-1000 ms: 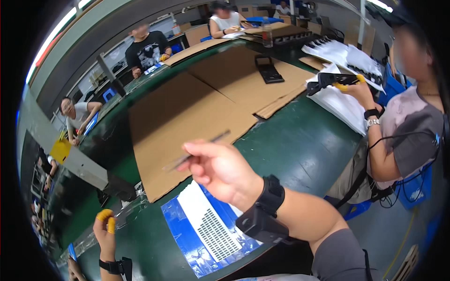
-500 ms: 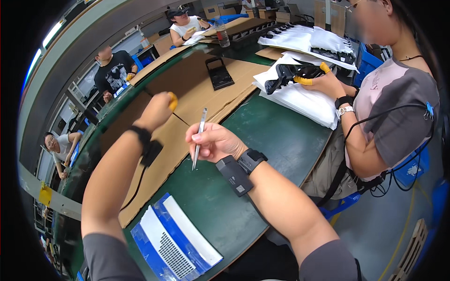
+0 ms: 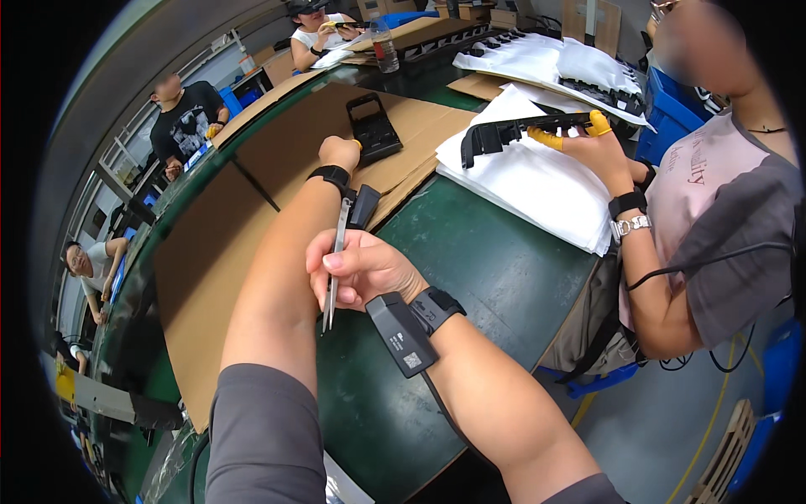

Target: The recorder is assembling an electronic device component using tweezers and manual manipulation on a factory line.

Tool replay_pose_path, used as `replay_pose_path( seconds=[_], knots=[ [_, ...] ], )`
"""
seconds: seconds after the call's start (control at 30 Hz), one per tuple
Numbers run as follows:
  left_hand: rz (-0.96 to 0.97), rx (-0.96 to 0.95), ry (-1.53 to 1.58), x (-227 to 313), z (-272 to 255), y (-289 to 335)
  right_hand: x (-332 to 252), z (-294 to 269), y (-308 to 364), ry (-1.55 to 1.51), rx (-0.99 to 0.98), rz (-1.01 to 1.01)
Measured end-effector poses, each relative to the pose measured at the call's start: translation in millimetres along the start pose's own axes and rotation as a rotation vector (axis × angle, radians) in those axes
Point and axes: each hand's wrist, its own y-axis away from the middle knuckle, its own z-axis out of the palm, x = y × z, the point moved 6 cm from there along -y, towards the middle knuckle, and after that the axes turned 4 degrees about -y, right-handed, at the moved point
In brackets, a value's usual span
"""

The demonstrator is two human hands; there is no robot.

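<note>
My left hand (image 3: 339,153) reaches across the cardboard, its curled fingers closed at the near left edge of a black plastic frame (image 3: 374,128). A yellow finger cot shows on one finger; the other fingertips are mostly hidden. Closer in, my right hand (image 3: 369,267) grips slim metal tweezers (image 3: 339,265) between thumb and fingers, tips pointing down toward me. The tweezers overlap my left forearm in the view. Black straps with small black boxes sit on both wrists, one box (image 3: 401,334) on the right.
Brown cardboard (image 3: 227,277) covers part of the green table (image 3: 470,244). At the right a co-worker's hand (image 3: 600,151) holds a black plastic part (image 3: 512,134) over white sheets (image 3: 537,202). A bottle (image 3: 384,46) stands farther back. Other people sit along the far side.
My left hand has moved forward and right to the black frame, which has shifted slightly. My right hand keeps the tweezers. The co-worker's black part has turned. The blue-and-white package is mostly hidden.
</note>
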Motion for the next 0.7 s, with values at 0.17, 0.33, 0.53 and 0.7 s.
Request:
replay_pose_path(
  seconds=[0.17, 0.33, 0.53, 0.7],
  knots=[
    [-0.040, -0.158, 0.768, 3.5, -56.7, 36.6, -2.0, -3.3, 5.0, 0.050, -0.049, 0.023],
    [0.059, -0.100, 0.848, -37.3, -200.6, 104.5, 2.3, -3.6, -3.3, 0.044, -0.028, -0.025],
    [-0.074, -0.528, 1.256, -120.3, -299.0, 286.2, -1.4, -2.0, 8.8, 0.143, 0.024, -0.036],
    [-0.315, -0.103, 1.129, -150.1, -334.4, 397.9, 38.3, 27.6, 1.4, 0.271, -0.036, 0.092]
  ],
)
